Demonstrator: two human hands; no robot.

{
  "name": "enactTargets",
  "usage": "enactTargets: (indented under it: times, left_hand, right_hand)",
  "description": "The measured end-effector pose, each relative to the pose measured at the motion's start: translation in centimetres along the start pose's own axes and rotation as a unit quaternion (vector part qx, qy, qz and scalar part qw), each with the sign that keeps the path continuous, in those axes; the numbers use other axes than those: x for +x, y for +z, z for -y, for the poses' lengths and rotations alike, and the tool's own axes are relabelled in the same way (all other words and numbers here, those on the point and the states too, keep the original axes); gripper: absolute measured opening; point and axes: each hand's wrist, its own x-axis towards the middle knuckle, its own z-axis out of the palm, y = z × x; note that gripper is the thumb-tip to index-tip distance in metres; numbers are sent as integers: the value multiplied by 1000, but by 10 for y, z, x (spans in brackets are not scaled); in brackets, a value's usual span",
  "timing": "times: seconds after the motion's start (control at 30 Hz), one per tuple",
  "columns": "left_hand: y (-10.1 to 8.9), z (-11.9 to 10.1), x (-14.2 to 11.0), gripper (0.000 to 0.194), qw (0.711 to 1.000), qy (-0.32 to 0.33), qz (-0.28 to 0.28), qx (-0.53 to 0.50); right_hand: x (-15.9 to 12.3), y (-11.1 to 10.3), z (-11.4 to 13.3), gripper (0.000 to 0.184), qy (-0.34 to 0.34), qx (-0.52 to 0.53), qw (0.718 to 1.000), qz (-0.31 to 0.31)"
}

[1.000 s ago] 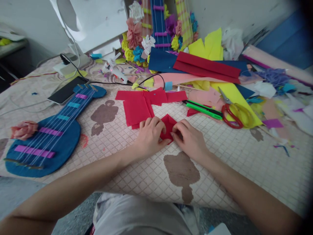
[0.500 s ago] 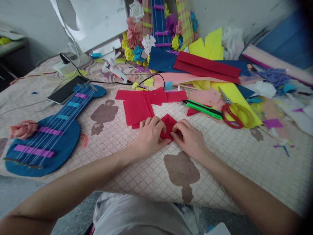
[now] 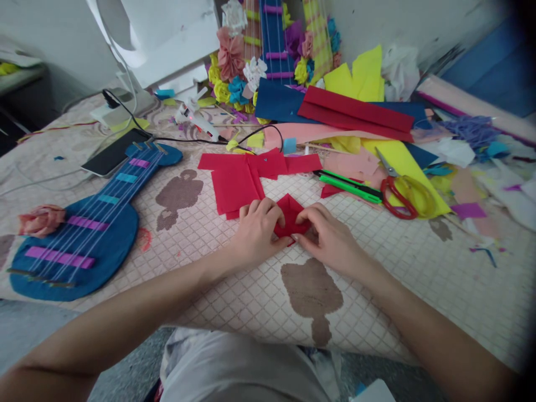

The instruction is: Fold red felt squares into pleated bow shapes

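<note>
Both of my hands meet on a small folded piece of red felt [image 3: 291, 215] lying on the quilted cloth [image 3: 377, 262]. My left hand [image 3: 255, 231] pinches its left side with curled fingers. My right hand [image 3: 329, 237] pinches its right and lower edge, thumb and forefinger pressed on the fold. Just behind lies a stack of red felt squares and strips [image 3: 243, 176].
A blue felt guitar [image 3: 79, 229] with a pink rose [image 3: 39, 219] lies at left, a phone [image 3: 113, 153] and cables behind it. A green cutter [image 3: 347, 187] and red-handled scissors [image 3: 397, 192] sit at right. Felt sheets [image 3: 355, 111], felt flowers [image 3: 234, 72] and a glue gun [image 3: 196, 120] crowd the back.
My right hand has shifted slightly down and right along the red felt, uncovering more of the fold. My left hand has barely moved.
</note>
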Motion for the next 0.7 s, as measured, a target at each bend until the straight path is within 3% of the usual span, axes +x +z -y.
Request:
enactTargets:
  times: [0.33, 0.53, 0.7]
  left_hand:
    - [-3, 0, 1, 12, 999, -20, 12, -39]
    - [-4, 1, 1, 25, 997, -42, 5, -68]
    - [-12, 12, 3, 7, 993, 2, 41, -107]
  right_hand:
    - [1, 4, -1, 16, 13, -15, 1000, 0]
    - [2, 3, -3, 12, 16, 14, 1000, -8]
    - [4, -6, -12, 7, -6, 85, 995, 44]
